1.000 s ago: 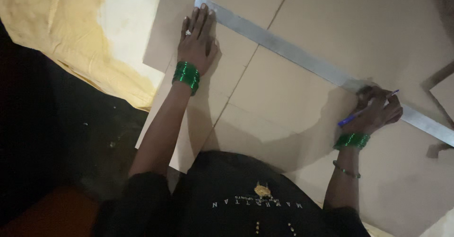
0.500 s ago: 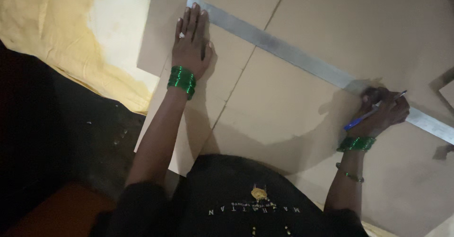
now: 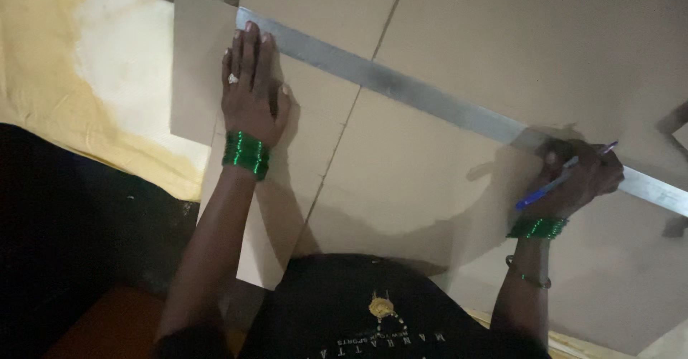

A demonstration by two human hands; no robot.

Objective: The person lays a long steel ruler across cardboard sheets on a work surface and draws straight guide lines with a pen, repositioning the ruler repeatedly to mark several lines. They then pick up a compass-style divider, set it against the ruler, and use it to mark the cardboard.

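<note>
Head view: a broad tan cardboard sheet [image 3: 459, 187] lies under both hands; it looks light, stiff and creasable. Across it, beyond the fingertips, runs a long steel straightedge [image 3: 401, 87], thin, rigid, smooth and likely to slide unless pressed flat. The left hand [image 3: 251, 87], fingers spread flat, bears on sheet and rule's edge. The right hand [image 3: 573, 180] curls closed around a blue pen [image 3: 559, 180] against the rule.

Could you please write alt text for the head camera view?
A person's left hand presses flat on a tan board, fingertips at a long metal ruler lying diagonally across it, while the right hand holds a blue pen against the ruler's edge.
</note>
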